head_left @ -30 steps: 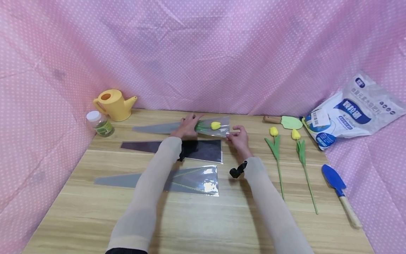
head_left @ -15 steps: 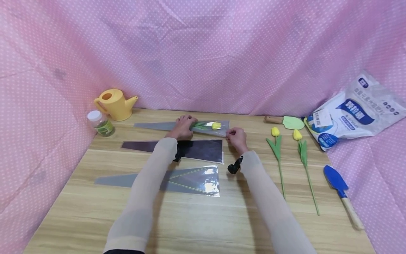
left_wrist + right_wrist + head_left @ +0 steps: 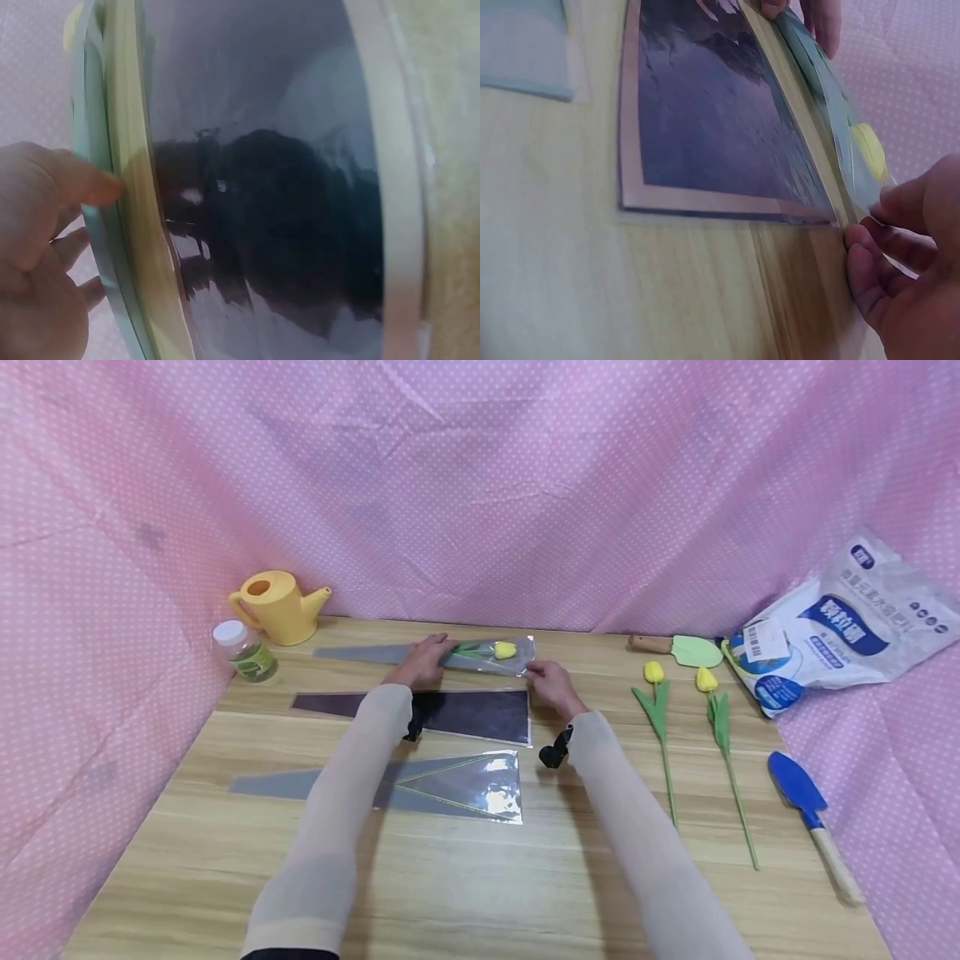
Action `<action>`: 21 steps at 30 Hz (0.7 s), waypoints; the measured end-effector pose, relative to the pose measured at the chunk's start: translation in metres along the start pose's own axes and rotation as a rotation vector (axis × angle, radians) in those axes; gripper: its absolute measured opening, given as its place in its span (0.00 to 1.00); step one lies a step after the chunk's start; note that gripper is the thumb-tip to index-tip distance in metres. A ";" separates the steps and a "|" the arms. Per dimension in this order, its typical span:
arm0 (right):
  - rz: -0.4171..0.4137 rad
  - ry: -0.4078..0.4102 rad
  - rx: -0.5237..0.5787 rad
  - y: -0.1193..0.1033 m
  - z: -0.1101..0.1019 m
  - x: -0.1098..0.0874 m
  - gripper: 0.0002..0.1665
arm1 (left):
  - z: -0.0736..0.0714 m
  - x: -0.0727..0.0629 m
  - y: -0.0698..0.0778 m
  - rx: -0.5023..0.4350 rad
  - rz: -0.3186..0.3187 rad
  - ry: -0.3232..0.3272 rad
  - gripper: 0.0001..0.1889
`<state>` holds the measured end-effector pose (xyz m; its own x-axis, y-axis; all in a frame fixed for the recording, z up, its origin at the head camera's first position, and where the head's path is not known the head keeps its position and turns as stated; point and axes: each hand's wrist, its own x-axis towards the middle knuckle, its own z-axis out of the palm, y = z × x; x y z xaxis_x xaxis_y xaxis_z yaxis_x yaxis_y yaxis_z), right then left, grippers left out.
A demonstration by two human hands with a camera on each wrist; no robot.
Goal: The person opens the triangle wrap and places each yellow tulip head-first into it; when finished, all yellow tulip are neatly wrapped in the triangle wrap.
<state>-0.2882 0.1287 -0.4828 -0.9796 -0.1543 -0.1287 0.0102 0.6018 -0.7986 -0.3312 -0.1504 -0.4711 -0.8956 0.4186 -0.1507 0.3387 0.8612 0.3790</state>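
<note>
A clear-fronted flower sleeve [image 3: 360, 653] with a grey tapered end lies near the back of the table. Inside it is a yellow tulip [image 3: 505, 650], its head toward the wide right end. My left hand [image 3: 422, 662] grips the sleeve across its middle and hides part of the stem. In the left wrist view, the thumb [image 3: 101, 187] is on the near side and the fingers are beyond. My right hand [image 3: 551, 683] pinches the near corner of the wide end between thumb and fingertips, as the right wrist view shows.
Nearer lie a dark sleeve [image 3: 480, 714] and another grey sleeve [image 3: 457, 785]. Two yellow tulips [image 3: 660, 727] [image 3: 722, 727], a green trowel [image 3: 696, 652], a blue trowel [image 3: 798, 785] and a fertilizer bag [image 3: 840, 627] are right. A watering can [image 3: 279, 608] and jar [image 3: 251, 656] stand left.
The sleeve with the tulip has shifted slightly left. My left hand has slid left along it, and the right hand's fingers have curled in to pinch the corner.
</note>
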 end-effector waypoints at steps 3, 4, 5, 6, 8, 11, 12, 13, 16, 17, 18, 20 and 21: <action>-0.022 -0.041 -0.012 0.000 -0.001 0.000 0.25 | 0.000 0.000 -0.002 0.007 -0.001 -0.015 0.36; -0.030 -0.054 -0.014 0.000 -0.001 -0.001 0.25 | 0.000 0.000 -0.002 0.010 -0.004 -0.019 0.37; -0.037 -0.063 -0.017 0.000 -0.002 -0.001 0.26 | 0.000 0.000 -0.002 0.014 -0.008 -0.026 0.38; -0.047 -0.066 -0.027 0.000 -0.002 -0.001 0.26 | 0.000 0.000 -0.002 0.019 -0.011 -0.034 0.38; -0.046 -0.071 -0.017 0.000 -0.003 -0.002 0.27 | 0.000 0.000 -0.001 0.019 -0.020 -0.049 0.39; -0.028 -0.070 0.017 0.002 -0.005 -0.003 0.28 | 0.001 0.000 0.000 0.016 -0.027 -0.065 0.40; -0.021 -0.069 0.035 0.002 -0.007 -0.004 0.29 | 0.000 0.000 0.001 0.014 -0.027 -0.067 0.40; -0.008 -0.071 0.064 0.003 -0.008 -0.005 0.30 | 0.000 0.000 0.001 0.013 -0.025 -0.066 0.41; 0.024 -0.067 0.132 0.004 -0.012 -0.010 0.31 | -0.001 -0.002 0.002 0.006 -0.022 -0.052 0.43; 0.040 -0.065 0.166 0.005 -0.014 -0.012 0.32 | -0.003 -0.003 0.003 0.000 -0.017 -0.040 0.44; 0.057 -0.058 0.196 0.005 -0.016 -0.016 0.32 | -0.004 -0.005 0.004 -0.008 -0.012 -0.023 0.44; 0.083 -0.035 0.238 0.007 -0.020 -0.022 0.31 | -0.009 -0.009 0.008 -0.020 0.002 0.017 0.45; 0.090 -0.024 0.255 0.008 -0.022 -0.025 0.31 | -0.012 -0.013 0.011 -0.028 0.009 0.041 0.46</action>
<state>-0.2678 0.1544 -0.4730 -0.9674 -0.1292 -0.2176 0.1505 0.3979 -0.9050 -0.3193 -0.1494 -0.4543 -0.9039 0.4134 -0.1103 0.3389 0.8491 0.4053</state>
